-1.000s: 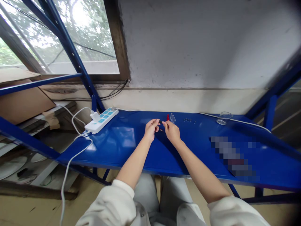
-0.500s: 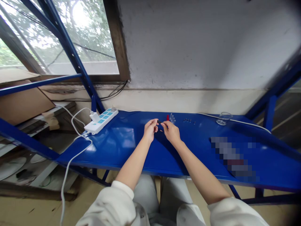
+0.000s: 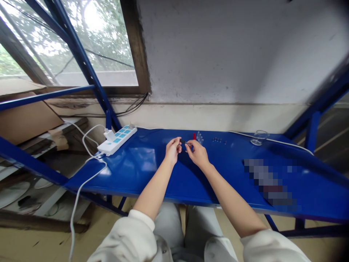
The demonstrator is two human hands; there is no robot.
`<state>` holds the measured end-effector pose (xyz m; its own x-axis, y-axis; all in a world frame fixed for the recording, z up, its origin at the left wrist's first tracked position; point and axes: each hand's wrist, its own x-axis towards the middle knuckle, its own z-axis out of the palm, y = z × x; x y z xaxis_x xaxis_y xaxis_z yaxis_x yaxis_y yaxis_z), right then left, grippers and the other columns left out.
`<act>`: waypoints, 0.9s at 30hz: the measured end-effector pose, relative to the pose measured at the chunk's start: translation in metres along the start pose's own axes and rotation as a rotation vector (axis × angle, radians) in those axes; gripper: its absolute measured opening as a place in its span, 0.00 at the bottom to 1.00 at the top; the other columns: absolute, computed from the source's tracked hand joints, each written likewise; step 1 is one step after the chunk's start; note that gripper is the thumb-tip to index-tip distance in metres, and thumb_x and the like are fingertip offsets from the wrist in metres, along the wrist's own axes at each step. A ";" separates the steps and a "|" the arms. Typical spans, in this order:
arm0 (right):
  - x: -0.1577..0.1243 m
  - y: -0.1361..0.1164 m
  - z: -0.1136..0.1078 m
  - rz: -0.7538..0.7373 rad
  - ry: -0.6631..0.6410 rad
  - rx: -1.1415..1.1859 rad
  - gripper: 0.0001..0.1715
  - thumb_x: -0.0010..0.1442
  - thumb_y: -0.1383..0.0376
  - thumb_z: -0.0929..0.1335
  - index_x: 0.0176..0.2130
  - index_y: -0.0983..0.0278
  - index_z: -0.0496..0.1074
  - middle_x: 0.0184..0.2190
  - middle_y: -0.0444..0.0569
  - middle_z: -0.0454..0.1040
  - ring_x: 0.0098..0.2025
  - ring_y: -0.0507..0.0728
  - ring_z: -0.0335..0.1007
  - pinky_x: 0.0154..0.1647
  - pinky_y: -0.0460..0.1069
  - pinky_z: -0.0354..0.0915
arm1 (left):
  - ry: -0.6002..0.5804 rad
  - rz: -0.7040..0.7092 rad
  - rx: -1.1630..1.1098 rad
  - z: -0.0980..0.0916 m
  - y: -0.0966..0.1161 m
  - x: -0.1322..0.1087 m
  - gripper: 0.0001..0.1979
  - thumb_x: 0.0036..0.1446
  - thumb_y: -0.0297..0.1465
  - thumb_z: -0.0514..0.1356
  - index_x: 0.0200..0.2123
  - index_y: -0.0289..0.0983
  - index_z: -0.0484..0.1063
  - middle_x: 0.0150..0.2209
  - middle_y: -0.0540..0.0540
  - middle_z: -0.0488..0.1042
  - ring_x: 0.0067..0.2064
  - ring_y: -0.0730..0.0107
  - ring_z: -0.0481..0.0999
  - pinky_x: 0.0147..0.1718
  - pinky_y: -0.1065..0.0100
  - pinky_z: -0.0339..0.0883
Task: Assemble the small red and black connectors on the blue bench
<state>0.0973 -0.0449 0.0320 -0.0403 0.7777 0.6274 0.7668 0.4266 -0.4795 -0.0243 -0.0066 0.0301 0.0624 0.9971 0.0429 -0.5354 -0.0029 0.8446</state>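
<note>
Both my hands are raised just over the middle of the blue shelf (image 3: 141, 167). My left hand (image 3: 172, 150) pinches one end of a small dark thin part (image 3: 184, 141). My right hand (image 3: 198, 153) pinches the other end, fingers curled. Just behind my right hand stand a small red piece (image 3: 194, 136) and a few clear tube-like pieces (image 3: 200, 137). The dark part is too small to name.
A white power strip (image 3: 117, 139) with blue sockets lies at the shelf's back left, its white cable (image 3: 81, 182) hanging over the edge. A row of tiny dark parts (image 3: 219, 139) and a clear glass dish (image 3: 259, 137) sit at the back right. Blue frame posts flank both sides.
My hands stayed in place over the shelf; the fingers shifted slightly and the dark part between them has tilted and risen a little.
</note>
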 end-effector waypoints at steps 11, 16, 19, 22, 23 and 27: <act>0.002 0.008 -0.001 -0.011 0.023 0.018 0.15 0.59 0.58 0.58 0.38 0.64 0.66 0.31 0.49 0.71 0.28 0.51 0.65 0.27 0.44 0.58 | -0.162 -0.075 0.006 0.001 -0.001 -0.001 0.17 0.43 0.37 0.64 0.35 0.33 0.69 0.25 0.52 0.66 0.18 0.85 0.62 0.15 0.77 0.52; 0.004 0.015 -0.005 -0.019 -0.067 0.003 0.10 0.56 0.61 0.61 0.34 0.63 0.67 0.31 0.47 0.69 0.26 0.49 0.63 0.26 0.44 0.57 | -0.201 0.001 0.132 0.004 -0.002 -0.003 0.18 0.42 0.38 0.64 0.34 0.32 0.68 0.24 0.52 0.65 0.17 0.84 0.61 0.14 0.77 0.51; 0.006 0.019 -0.007 -0.028 -0.129 -0.017 0.09 0.54 0.61 0.62 0.32 0.63 0.68 0.33 0.48 0.68 0.26 0.49 0.62 0.26 0.44 0.56 | -0.137 0.073 0.244 0.006 -0.003 -0.003 0.16 0.42 0.39 0.64 0.30 0.33 0.66 0.22 0.52 0.66 0.16 0.84 0.61 0.13 0.77 0.50; 0.009 0.023 -0.011 0.011 -0.237 -0.010 0.08 0.53 0.62 0.63 0.31 0.64 0.69 0.27 0.46 0.68 0.25 0.49 0.61 0.26 0.44 0.56 | -0.044 0.133 0.274 0.006 -0.002 -0.002 0.16 0.43 0.40 0.62 0.27 0.34 0.63 0.22 0.53 0.66 0.15 0.85 0.60 0.12 0.78 0.50; 0.010 0.024 -0.013 0.041 -0.282 0.007 0.08 0.52 0.62 0.63 0.30 0.64 0.69 0.24 0.44 0.68 0.24 0.49 0.60 0.25 0.44 0.55 | -0.019 0.147 0.271 0.005 -0.001 -0.002 0.17 0.44 0.41 0.62 0.26 0.34 0.62 0.22 0.53 0.66 0.15 0.85 0.60 0.12 0.78 0.49; 0.012 0.033 -0.028 0.200 -0.453 0.077 0.06 0.50 0.64 0.65 0.28 0.64 0.70 0.22 0.44 0.70 0.24 0.49 0.64 0.27 0.44 0.57 | 0.015 0.153 0.283 0.005 0.000 -0.003 0.16 0.44 0.40 0.62 0.27 0.34 0.62 0.23 0.53 0.67 0.15 0.85 0.60 0.12 0.78 0.48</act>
<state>0.1400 -0.0346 0.0405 -0.1847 0.9627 0.1978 0.7389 0.2688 -0.6178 -0.0199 -0.0097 0.0324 -0.0140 0.9844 0.1751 -0.2817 -0.1719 0.9440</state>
